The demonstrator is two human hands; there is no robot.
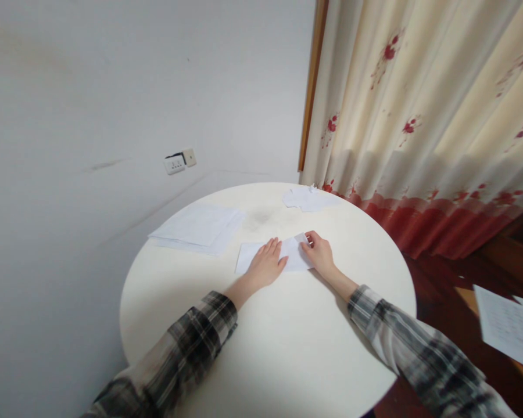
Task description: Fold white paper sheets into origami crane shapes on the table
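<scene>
A white sheet of paper, shaped as a long strip, lies on the round white table in front of me. My left hand rests flat on its middle, fingers stretched out. At the strip's right end, my right hand pinches the paper between thumb and fingers. A corner there stands slightly raised by the right fingertips. Part of the strip is hidden under both hands.
A stack of white paper lies at the table's left. Torn, crumpled paper sits at the far edge. Behind are a wall with a socket and a flowered curtain. Written sheets lie lower right, beyond the table.
</scene>
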